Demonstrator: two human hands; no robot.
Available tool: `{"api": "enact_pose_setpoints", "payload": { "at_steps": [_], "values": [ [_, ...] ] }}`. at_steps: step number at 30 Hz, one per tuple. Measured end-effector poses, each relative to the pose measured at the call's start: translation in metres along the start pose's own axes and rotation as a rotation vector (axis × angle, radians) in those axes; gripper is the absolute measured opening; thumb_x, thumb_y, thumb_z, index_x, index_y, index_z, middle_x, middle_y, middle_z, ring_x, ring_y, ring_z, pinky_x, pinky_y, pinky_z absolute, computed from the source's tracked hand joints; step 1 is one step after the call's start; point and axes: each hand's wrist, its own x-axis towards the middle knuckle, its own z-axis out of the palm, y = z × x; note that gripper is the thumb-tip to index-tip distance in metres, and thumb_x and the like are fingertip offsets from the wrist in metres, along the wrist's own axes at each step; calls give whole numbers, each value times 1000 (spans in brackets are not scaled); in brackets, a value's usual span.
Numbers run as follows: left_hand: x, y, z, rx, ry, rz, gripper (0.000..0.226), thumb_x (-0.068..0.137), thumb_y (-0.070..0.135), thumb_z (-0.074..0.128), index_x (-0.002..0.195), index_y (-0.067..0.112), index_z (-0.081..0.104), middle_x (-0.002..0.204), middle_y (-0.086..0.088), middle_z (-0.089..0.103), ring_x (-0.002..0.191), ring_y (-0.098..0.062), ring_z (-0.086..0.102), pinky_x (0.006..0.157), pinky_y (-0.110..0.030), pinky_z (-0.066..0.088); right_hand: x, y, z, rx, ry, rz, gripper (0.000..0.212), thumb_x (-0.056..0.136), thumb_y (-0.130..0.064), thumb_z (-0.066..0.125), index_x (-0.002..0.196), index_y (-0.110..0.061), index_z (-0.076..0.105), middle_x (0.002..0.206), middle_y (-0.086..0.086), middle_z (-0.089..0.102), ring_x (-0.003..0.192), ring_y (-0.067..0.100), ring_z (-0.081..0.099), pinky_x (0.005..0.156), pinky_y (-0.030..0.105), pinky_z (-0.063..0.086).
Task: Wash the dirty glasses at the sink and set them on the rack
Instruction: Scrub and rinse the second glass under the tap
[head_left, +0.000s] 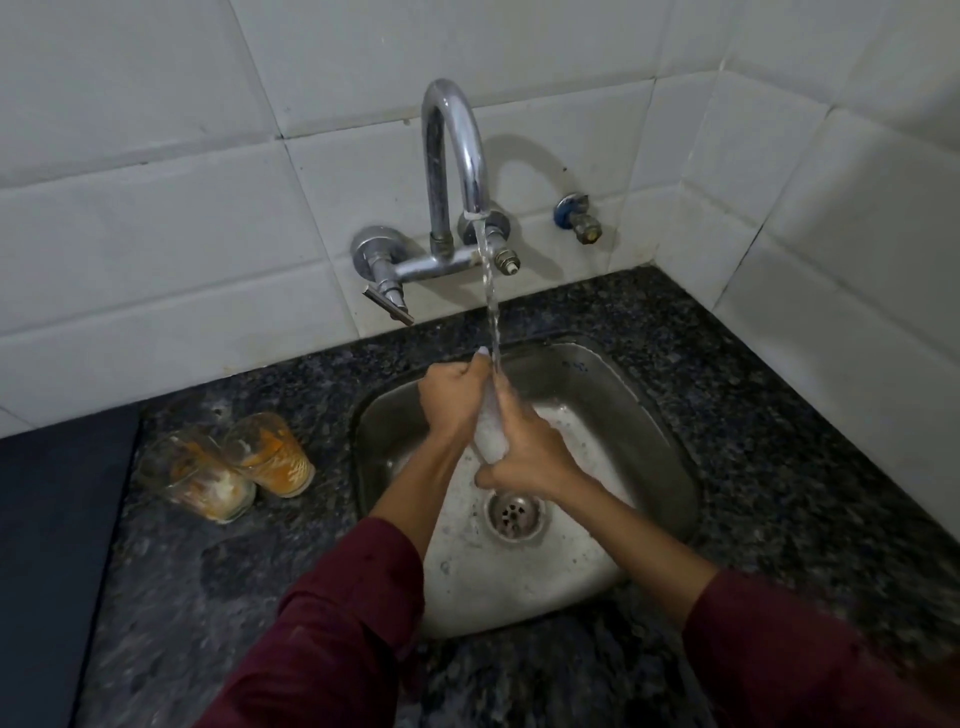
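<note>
The left hand (451, 400) is curled into a fist around the upper part of a clear glass (492, 426), and the right hand (524, 457) wraps its fingers around the lower part, thumb tucked under the base. The glass sits between the two palms, tilted, its wall frosted with white suds; only a narrow strip of it shows. A thin, rippled stream of water (491, 301) falls from the spout onto the top of the glass and the knuckles. Both forearms come out of dark maroon sleeves (332, 623).

The hands are held over a small, rounded stainless-steel sink (649, 426), its dull basin wet and flecked with foam around a perforated round drain (514, 512). Above, a chrome gooseneck tap (452, 156) is fixed to the wall of glossy white rectangular tiles, with a small blue-collared valve (579, 215) to its right.

The counter (779, 415) is speckled black granite. On it, left of the sink, two dirty glasses (228, 462) stand just beside each other, smeared orange and white inside. A dark flat panel (52, 545) borders the counter at the far left.
</note>
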Motion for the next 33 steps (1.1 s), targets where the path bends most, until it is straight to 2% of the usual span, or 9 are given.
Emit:
{"api": "enact_pose_setpoints", "payload": {
  "at_steps": [5, 7, 11, 12, 17, 22, 26, 29, 33],
  "values": [
    [-3, -5, -7, -408, 0, -89, 51, 89, 19, 63, 45, 17, 38, 39, 7, 37, 37, -8, 32, 41, -18, 28, -3, 7, -15, 1109, -387, 126, 89, 69, 5, 67, 138, -41, 34, 102, 14, 63, 76, 30, 65, 62, 39, 55],
    [-2, -5, -6, -316, -1, -44, 50, 92, 17, 59, 45, 17, 40, 40, 8, 38, 39, -7, 34, 43, -20, 30, -3, 5, -15, 1004, -355, 167, 90, 63, -1, 70, 136, -41, 35, 97, 13, 65, 75, 28, 65, 63, 39, 54],
    [-3, 4, 1, 205, 46, 84, 46, 94, 29, 53, 51, 12, 58, 52, -5, 51, 52, -20, 48, 56, -31, 39, 1, 0, -2, -126, 22, 48, 127, 57, -25, 79, 142, -46, -14, 110, 7, 59, 88, 24, 63, 68, 35, 53],
    [-3, 5, 1, 203, 56, 98, 47, 93, 30, 54, 49, 14, 55, 51, -5, 50, 52, -20, 47, 56, -31, 39, 0, 1, 2, -203, 72, 21, 130, 57, -29, 78, 139, -48, -21, 112, 7, 57, 90, 24, 62, 69, 36, 52],
    [0, -2, -6, -241, -3, -8, 49, 91, 23, 59, 48, 17, 38, 50, -4, 35, 48, -16, 32, 51, -28, 27, -1, 6, -6, 486, -89, -3, 118, 61, -8, 76, 142, -52, 3, 139, -3, 45, 107, 12, 56, 76, 29, 54],
    [3, -10, -5, -472, 108, -431, 38, 92, 31, 59, 59, 15, 50, 60, -3, 50, 55, -16, 47, 57, -27, 42, -2, 15, -17, 1276, -356, 142, 86, 73, 9, 63, 140, -35, 33, 129, 14, 56, 93, 41, 61, 72, 39, 56],
    [6, -17, 0, -630, -86, -754, 39, 99, 37, 45, 103, 1, 61, 96, -16, 69, 91, -29, 67, 86, -39, 54, 3, 19, -18, 1264, -318, 108, 82, 70, 19, 61, 137, -24, 41, 127, 20, 56, 102, 38, 60, 89, 45, 54],
    [-3, -8, 4, -735, -328, -821, 44, 101, 39, 35, 92, 4, 61, 69, -14, 72, 66, -24, 71, 64, -33, 56, 10, 17, -18, 1101, -205, 147, 83, 72, 19, 65, 138, -24, 41, 112, 17, 64, 86, 25, 68, 72, 35, 59],
    [0, 3, 6, -750, -457, -809, 39, 98, 32, 44, 74, 6, 61, 57, -10, 66, 49, -19, 66, 51, -25, 55, 15, 8, -22, 887, -127, 157, 91, 74, 11, 69, 146, -23, 26, 127, 13, 57, 87, 18, 67, 68, 29, 59]
  ]
}}
